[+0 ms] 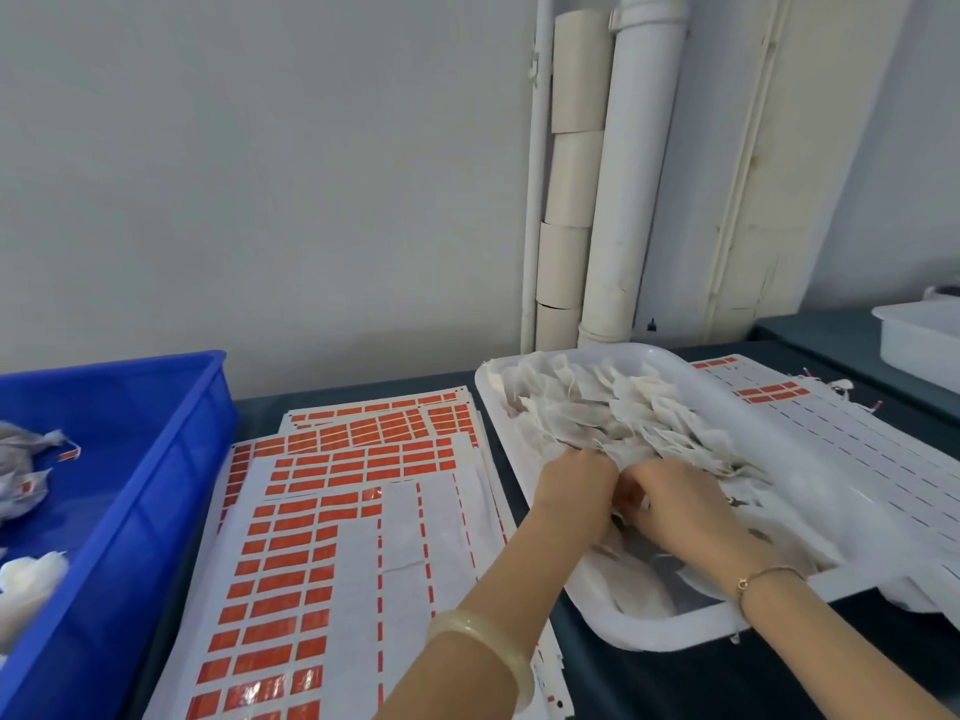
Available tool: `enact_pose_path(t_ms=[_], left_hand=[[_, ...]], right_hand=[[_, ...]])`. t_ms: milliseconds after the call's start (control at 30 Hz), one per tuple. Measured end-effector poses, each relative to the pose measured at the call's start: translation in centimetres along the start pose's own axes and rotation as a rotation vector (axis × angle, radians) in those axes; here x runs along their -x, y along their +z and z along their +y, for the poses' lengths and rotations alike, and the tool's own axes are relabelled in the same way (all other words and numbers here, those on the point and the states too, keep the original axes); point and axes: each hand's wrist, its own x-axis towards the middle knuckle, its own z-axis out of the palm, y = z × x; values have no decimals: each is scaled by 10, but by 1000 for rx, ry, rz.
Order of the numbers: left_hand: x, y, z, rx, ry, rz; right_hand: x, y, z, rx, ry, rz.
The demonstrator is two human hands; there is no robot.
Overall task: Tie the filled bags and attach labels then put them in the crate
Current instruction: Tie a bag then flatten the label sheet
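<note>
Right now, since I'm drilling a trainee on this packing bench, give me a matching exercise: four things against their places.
Things: 1 blue crate; 2 label sheets; 3 white tray; 4 pale bangle.
Places: A on the left arm; B far left; C holding loose white bags; D between crate and tray.
Pairs: 1-B, 2-D, 3-C, 4-A.

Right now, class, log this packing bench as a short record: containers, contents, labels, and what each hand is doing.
Blue crate: left, a few tied bags inside
White tray: right, piled with filled bags
Label sheets: between them, many red labels on them
Left hand: in tray among bags, grip hidden
Right hand: in tray beside left hand, grip hidden
</note>
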Motion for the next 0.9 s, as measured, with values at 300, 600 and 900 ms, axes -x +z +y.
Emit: enact_pose_path(t_ms=[300, 600, 900], left_hand=[[-1, 0, 1, -45, 1, 42], [6, -4, -1, 213, 38, 260], [16, -5, -7, 609, 121, 555]], right_hand=[[8, 1, -5, -50, 19, -68], [8, 3, -3, -326, 137, 187], [9, 3, 1, -535, 44, 484]])
